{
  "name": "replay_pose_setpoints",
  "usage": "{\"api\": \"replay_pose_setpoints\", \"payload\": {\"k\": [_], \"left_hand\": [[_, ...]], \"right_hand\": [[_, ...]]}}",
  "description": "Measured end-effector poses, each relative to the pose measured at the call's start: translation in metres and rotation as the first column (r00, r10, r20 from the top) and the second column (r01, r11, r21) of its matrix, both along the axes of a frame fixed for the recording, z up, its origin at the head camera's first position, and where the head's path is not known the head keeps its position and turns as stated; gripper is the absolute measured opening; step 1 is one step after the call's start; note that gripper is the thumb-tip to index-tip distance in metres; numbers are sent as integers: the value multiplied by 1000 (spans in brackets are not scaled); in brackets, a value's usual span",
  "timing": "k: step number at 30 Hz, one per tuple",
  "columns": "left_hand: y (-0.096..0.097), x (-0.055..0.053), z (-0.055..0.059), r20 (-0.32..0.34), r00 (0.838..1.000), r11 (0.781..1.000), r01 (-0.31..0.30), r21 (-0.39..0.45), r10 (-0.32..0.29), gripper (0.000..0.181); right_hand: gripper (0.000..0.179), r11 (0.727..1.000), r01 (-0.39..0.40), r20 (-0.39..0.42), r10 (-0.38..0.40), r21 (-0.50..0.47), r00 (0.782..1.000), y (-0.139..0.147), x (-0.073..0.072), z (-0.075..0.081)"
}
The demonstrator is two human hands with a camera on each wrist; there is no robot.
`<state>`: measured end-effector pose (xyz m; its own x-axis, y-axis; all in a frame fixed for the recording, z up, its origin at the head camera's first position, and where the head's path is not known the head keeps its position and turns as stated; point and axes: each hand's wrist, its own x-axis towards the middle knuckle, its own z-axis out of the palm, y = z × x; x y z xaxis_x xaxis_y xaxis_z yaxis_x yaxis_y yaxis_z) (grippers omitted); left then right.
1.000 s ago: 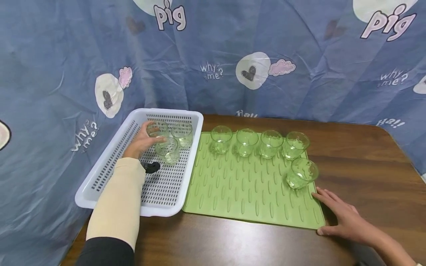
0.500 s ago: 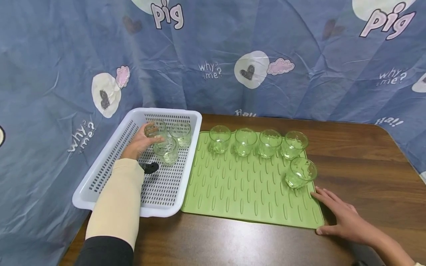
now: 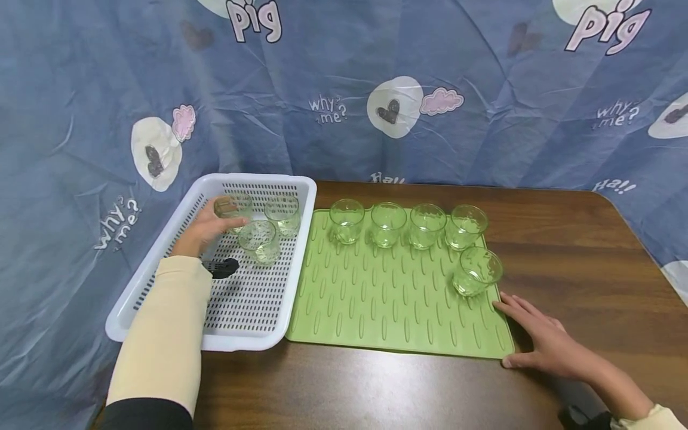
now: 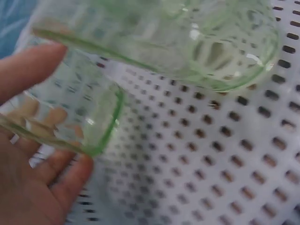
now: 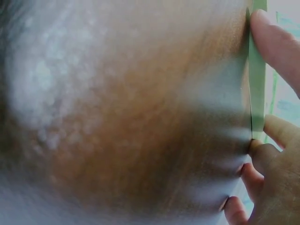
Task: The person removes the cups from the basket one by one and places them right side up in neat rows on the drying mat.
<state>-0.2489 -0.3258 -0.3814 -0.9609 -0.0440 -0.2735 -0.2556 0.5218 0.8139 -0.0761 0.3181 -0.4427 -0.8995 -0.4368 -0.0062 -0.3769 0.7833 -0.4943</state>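
Observation:
My left hand is inside the white perforated basket, with thumb and fingers around a clear green-tinted drinking glass. In the left wrist view, the thumb and curled fingers are on opposite sides of that glass, and another glass lies close beyond it. Two more glasses stand in the basket, one in front and one to the right. My right hand rests at the right edge of the green mat, its fingertips touching the rim with the fingers spread.
Several similar glasses stand on the mat: a row along the back, with one glass at its left end, and another near the right edge. The brown wooden table extends right. A blue printed cloth hangs behind.
The whole view shifts slightly left. My left hand and its glass have moved a little left, away from the other two basket glasses. The right hand stays at the mat's edge.

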Motion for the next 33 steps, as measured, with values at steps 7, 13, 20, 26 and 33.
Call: {"api": "replay_pose_setpoints", "payload": {"k": [7, 13, 20, 26, 33], "left_hand": [[0, 2, 35, -65, 994, 985, -100, -143, 91, 102], [10, 9, 65, -184, 969, 972, -190, -139, 164, 104], [57, 21, 104, -335, 933, 979, -177, -103, 133, 100], [104, 28, 127, -433, 899, 997, -74, -19, 59, 88], [151, 46, 151, -443, 896, 999, 46, 18, -33, 87]], "right_hand": [[100, 1000, -2, -11, 2, 21, 1000, 0, -2, 1], [101, 1000, -1, -13, 1, 28, 1000, 0, -1, -1], [100, 1000, 2, -5, -2, 23, 1000, 0, 1, 1], [100, 1000, 2, 5, -2, 15, 1000, -3, 2, 2], [101, 999, 13, 4, -13, 32, 1000, -5, 4, 2]]}}
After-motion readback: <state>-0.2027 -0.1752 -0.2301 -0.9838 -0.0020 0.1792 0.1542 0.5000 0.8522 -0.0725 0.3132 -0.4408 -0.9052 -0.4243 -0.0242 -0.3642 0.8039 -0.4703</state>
